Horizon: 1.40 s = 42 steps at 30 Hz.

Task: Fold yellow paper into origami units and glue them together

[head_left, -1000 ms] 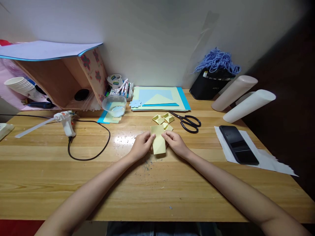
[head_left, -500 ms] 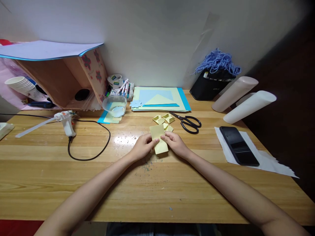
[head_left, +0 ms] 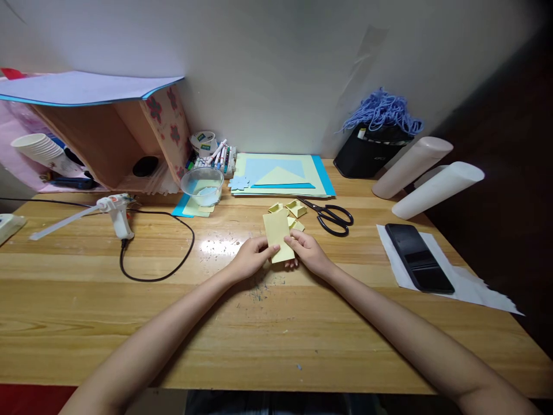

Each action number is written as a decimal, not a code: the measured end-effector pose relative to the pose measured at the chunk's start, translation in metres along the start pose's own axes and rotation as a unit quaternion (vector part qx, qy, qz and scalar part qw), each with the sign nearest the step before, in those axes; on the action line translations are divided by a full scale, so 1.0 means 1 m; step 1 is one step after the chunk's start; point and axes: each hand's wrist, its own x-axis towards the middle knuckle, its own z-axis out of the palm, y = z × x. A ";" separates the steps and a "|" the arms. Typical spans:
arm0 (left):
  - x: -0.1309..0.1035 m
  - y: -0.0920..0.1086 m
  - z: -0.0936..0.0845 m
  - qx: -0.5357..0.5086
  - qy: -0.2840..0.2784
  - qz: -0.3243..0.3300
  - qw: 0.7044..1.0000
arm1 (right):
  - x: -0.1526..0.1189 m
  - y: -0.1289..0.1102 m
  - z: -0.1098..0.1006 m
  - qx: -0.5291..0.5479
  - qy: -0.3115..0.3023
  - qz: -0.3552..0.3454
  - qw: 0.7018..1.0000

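Note:
A pale yellow rectangle of paper [head_left: 279, 235] is held up between both hands, tilted slightly. My left hand [head_left: 254, 255] pinches its lower left edge, thumb in front. On the right edge, my right hand [head_left: 309, 252] grips it with the thumb on the face; some fingertips show below the paper, the rest are behind it. Just beyond lie small folded yellow paper pieces [head_left: 296, 207], one partly hidden by the sheet. Black-handled scissors [head_left: 330, 217] rest to the right of these pieces, blades pointing away to the left.
A glue gun [head_left: 117, 214] with its black cord stands at left, near a clear plastic bowl [head_left: 202, 193]. Stacked coloured paper [head_left: 324, 176] lies at the back. A phone [head_left: 419, 257] sits on white paper at right, with two rolls [head_left: 438, 190] behind. Paper scraps dot the table.
The yellow paper has risen a little and turned slightly in my hands. Fingertips of my right hand now show under its lower edge. Both hands keep their hold.

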 end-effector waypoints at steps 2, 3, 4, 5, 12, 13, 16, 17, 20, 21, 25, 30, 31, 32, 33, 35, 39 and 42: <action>0.000 0.000 0.000 -0.014 0.008 0.004 1.000 | 0.000 0.000 -0.001 0.006 -0.011 -0.002 1.000; 0.000 0.000 0.000 -0.008 0.013 0.002 1.000 | 0.000 0.000 -0.001 0.005 -0.011 -0.005 1.000; 0.000 0.000 0.000 0.004 0.016 0.001 1.000 | 0.000 0.000 -0.001 0.003 -0.008 -0.008 1.000; 0.000 0.000 0.000 0.019 0.018 -0.001 1.000 | 0.000 0.000 0.000 -0.001 0.000 -0.012 1.000; -0.001 0.002 0.000 0.054 0.007 0.004 0.998 | 0.000 -0.003 0.002 -0.020 0.037 -0.008 0.999; -0.001 0.002 0.000 0.040 0.011 0.011 0.999 | 0.000 -0.003 0.002 -0.019 0.026 -0.007 0.999; 0.000 0.003 -0.001 0.018 0.031 0.015 0.999 | 0.001 -0.003 0.000 -0.020 -0.014 -0.008 1.000; 0.000 0.004 -0.001 0.019 0.036 0.012 0.999 | 0.001 -0.003 -0.001 -0.020 -0.022 -0.009 1.000; 0.000 0.006 -0.002 0.026 0.040 0.002 0.999 | 0.001 -0.001 0.000 -0.014 -0.020 -0.008 1.000; 0.000 0.006 -0.002 0.027 0.040 0.000 0.999 | 0.001 0.000 0.000 -0.009 -0.015 -0.007 1.000; 0.000 0.006 -0.002 0.011 0.047 -0.007 0.999 | 0.001 -0.001 -0.001 0.003 -0.035 -0.005 0.999; 0.001 0.001 -0.002 -0.006 0.058 -0.004 0.998 | 0.002 -0.002 -0.004 0.005 -0.065 -0.011 0.998; 0.001 0.000 -0.002 -0.007 0.057 -0.004 0.998 | 0.002 -0.002 -0.004 0.005 -0.065 -0.011 0.998; 0.001 0.000 -0.002 -0.008 0.056 -0.004 0.998 | 0.002 -0.001 -0.004 0.005 -0.064 -0.011 0.998; 0.001 0.000 -0.002 -0.010 0.056 -0.005 0.998 | 0.002 -0.001 -0.004 0.005 -0.064 -0.012 0.998; 0.002 0.002 -0.002 -0.018 0.053 -0.002 0.998 | 0.001 0.000 -0.004 0.011 -0.068 -0.009 0.998; 0.000 0.008 -0.004 -0.059 -0.003 0.011 0.998 | 0.002 0.000 -0.004 0.040 -0.032 -0.011 0.999; -0.003 0.010 -0.007 -0.073 -0.058 -0.017 0.995 | 0.004 0.000 -0.005 0.027 0.041 -0.035 0.998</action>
